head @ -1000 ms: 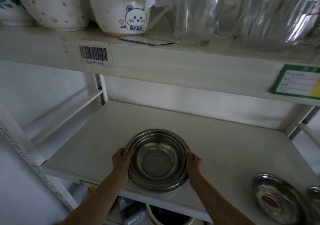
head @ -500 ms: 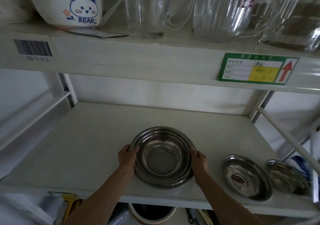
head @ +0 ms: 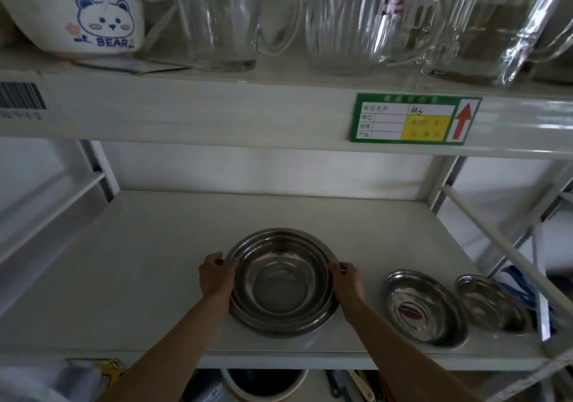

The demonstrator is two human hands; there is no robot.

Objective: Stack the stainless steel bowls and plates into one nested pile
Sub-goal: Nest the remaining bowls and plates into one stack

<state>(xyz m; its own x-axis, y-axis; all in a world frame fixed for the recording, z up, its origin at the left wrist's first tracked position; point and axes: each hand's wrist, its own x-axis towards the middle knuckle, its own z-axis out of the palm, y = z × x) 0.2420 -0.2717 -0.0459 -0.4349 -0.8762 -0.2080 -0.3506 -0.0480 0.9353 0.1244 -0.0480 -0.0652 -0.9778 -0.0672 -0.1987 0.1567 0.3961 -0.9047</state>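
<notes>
A nested pile of stainless steel bowls rests on the white shelf, near its front edge. My left hand grips the pile's left rim and my right hand grips its right rim. To the right of the pile lies a shallow steel plate with a red label inside. Further right a smaller steel plate lies near the shelf's right end, apart from the first plate.
The upper shelf carries a white bear-printed bowl and several glass jugs. A green shelf label hangs on its front edge. A white rail slants past the right end. Items sit below the shelf.
The view has swung right and closer, bringing both plates into sight. My hands keep their grip on the bowl pile, which stays in about the same spot on the shelf.
</notes>
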